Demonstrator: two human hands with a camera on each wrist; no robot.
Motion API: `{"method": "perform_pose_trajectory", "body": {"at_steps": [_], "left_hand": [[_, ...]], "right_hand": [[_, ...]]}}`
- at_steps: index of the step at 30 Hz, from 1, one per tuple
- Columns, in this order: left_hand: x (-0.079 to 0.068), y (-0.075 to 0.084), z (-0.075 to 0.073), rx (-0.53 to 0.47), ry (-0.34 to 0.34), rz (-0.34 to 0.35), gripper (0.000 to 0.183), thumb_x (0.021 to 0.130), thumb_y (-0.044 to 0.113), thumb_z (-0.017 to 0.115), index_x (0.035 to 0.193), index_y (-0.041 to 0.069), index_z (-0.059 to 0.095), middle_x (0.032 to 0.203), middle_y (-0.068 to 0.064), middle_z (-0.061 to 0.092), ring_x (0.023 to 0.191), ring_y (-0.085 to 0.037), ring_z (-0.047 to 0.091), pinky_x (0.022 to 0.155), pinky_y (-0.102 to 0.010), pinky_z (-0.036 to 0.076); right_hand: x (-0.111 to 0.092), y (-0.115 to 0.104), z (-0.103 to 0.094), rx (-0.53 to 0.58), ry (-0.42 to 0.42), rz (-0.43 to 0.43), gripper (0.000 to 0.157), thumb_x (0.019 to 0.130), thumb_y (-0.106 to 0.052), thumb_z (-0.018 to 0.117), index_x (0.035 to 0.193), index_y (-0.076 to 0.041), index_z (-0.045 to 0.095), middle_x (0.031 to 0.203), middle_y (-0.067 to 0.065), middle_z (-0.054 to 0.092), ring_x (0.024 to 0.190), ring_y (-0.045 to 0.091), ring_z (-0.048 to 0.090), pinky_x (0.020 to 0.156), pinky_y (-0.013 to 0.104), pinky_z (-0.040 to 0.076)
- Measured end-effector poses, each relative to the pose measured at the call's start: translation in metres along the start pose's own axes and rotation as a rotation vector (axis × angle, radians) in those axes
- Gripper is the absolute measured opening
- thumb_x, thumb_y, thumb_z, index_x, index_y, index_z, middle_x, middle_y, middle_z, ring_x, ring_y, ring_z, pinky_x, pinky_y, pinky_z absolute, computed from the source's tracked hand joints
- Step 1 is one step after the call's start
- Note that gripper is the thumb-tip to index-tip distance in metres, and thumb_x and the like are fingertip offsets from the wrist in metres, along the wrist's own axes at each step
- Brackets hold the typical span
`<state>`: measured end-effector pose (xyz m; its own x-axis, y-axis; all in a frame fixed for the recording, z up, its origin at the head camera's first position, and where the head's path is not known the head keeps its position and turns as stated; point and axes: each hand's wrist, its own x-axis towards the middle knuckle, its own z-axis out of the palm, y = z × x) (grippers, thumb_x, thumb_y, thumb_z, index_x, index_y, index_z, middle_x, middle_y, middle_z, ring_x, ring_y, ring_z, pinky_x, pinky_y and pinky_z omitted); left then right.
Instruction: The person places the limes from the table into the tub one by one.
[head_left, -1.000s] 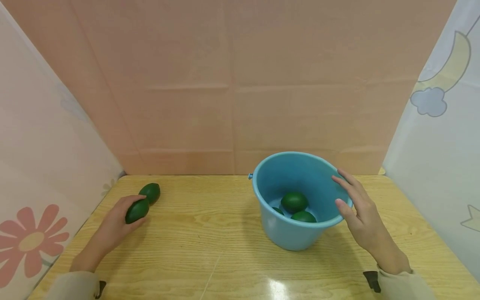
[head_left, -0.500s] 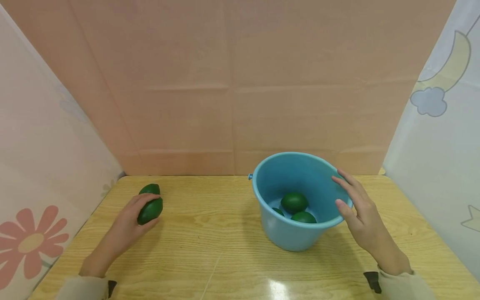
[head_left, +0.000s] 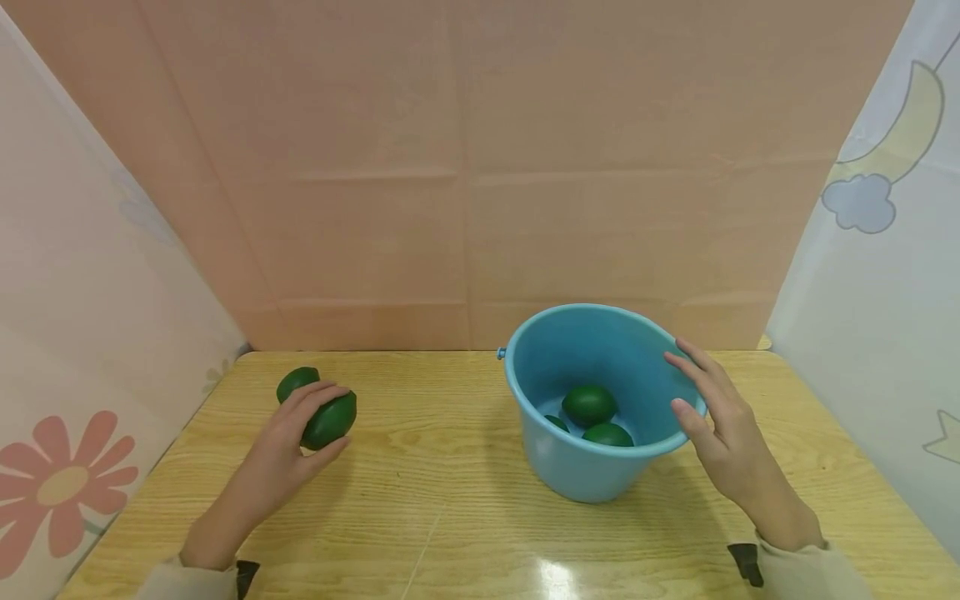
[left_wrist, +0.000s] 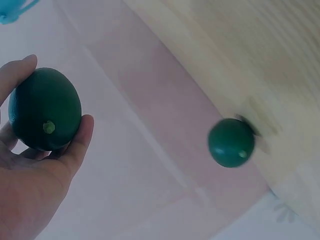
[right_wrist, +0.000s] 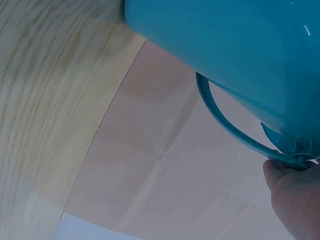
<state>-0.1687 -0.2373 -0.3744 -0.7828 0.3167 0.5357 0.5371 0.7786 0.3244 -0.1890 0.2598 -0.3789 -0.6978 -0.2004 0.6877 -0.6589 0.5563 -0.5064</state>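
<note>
While our left hand (head_left: 283,448) pinches an avocado (head_left: 331,422) toward the tabletop's (head_left: 420,475) left edge, our right hand's (head_left: 729,437) grip should steady the bucket (head_left: 588,477).

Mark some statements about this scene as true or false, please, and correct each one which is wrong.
1. The left grip holds a green fruit. True.
2. The blue bucket contains nothing. False: three fruits are visible inside.
3. The right grip is at the bucket's rim. True.
4. Another fruit lies right of the bucket. False: the other fruit is far to its left.
5. A moon is pictured on the left wall. False: the moon is on the right wall.
</note>
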Motion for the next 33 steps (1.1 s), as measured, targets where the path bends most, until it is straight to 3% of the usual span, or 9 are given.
{"method": "perform_pose_trajectory", "body": {"at_steps": [11, 16, 25, 33], "left_hand": [[0.007, 0.024, 0.004, -0.048, -0.021, 0.032, 0.066, 0.074, 0.002, 0.086, 0.133, 0.009, 0.057, 0.132, -0.01, 0.054, 0.108, -0.029, 0.063, 0.075, -0.039, 0.061], [0.012, 0.033, 0.006, -0.048, -0.025, 0.063, 0.068, 0.074, 0.005, 0.086, 0.135, 0.01, 0.055, 0.135, -0.011, 0.053, 0.11, -0.029, 0.063, 0.075, -0.037, 0.061], [0.025, 0.044, 0.01, -0.057, -0.055, 0.089, 0.068, 0.076, 0.011, 0.086, 0.136, 0.011, 0.055, 0.136, -0.013, 0.053, 0.115, -0.032, 0.062, 0.078, -0.038, 0.061], [0.037, 0.053, 0.013, -0.077, -0.068, 0.103, 0.066, 0.079, 0.016, 0.085, 0.138, 0.013, 0.054, 0.137, -0.012, 0.053, 0.116, -0.03, 0.062, 0.079, -0.036, 0.061]], "right_hand": [[0.0, 0.0, 0.001, -0.004, -0.005, 0.007, 0.049, 0.093, 0.0, 0.05, 0.142, -0.001, 0.05, 0.155, 0.016, 0.039, 0.144, 0.001, 0.031, 0.106, 0.004, 0.026], [0.001, 0.001, 0.0, -0.005, -0.002, 0.009, 0.049, 0.094, 0.0, 0.05, 0.142, -0.002, 0.051, 0.156, 0.01, 0.038, 0.144, 0.001, 0.031, 0.106, 0.004, 0.027], [0.001, 0.0, 0.0, -0.006, -0.001, 0.013, 0.049, 0.094, -0.001, 0.05, 0.142, -0.002, 0.051, 0.154, 0.018, 0.039, 0.144, 0.001, 0.031, 0.105, 0.004, 0.027], [0.001, 0.0, 0.0, -0.002, 0.001, 0.002, 0.048, 0.094, 0.0, 0.05, 0.142, -0.001, 0.051, 0.155, 0.014, 0.039, 0.144, 0.002, 0.032, 0.105, 0.004, 0.028]]}}
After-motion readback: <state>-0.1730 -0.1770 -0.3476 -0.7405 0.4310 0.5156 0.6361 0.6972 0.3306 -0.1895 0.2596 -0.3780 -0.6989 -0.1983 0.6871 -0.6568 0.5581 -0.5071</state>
